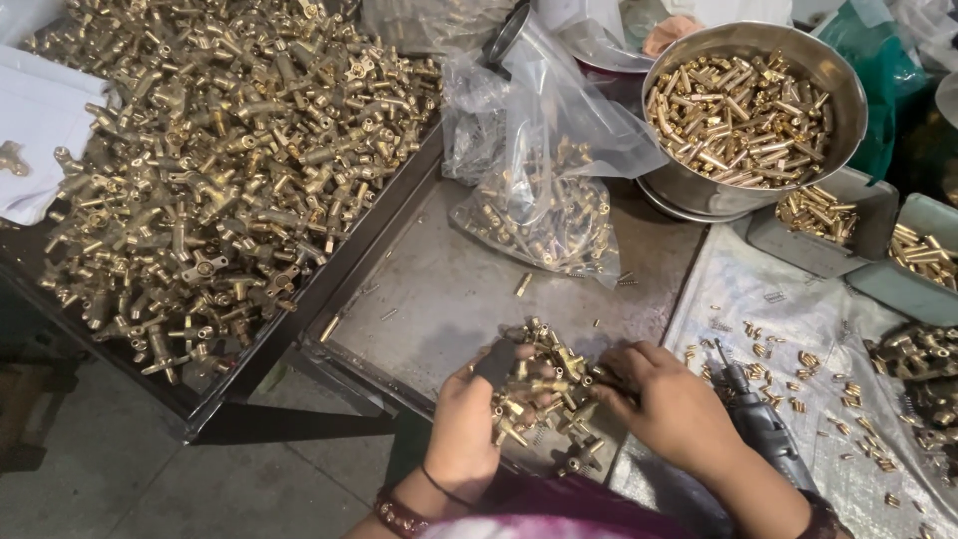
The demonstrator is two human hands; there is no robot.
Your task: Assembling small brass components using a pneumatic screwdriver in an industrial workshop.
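Note:
My left hand (pixel 469 414) and my right hand (pixel 669 399) rest on a small heap of brass fittings (pixel 544 384) at the near edge of a grey metal tray (pixel 439 289). The left hand has its fingers curled around some of the fittings, and a dark piece (pixel 496 359) shows at its fingertips. The right hand's fingers press into the right side of the heap, gripping brass pieces. Beside the right wrist lies a grey power screwdriver (pixel 758 424).
A big dark tray (pixel 329 260) at the left holds a large pile of brass valve bodies (pixel 220 150). A clear plastic bag of brass parts (pixel 539 215) lies at the back. A steel bowl of brass pins (pixel 748 110) and grey bins (pixel 828 215) stand at the right.

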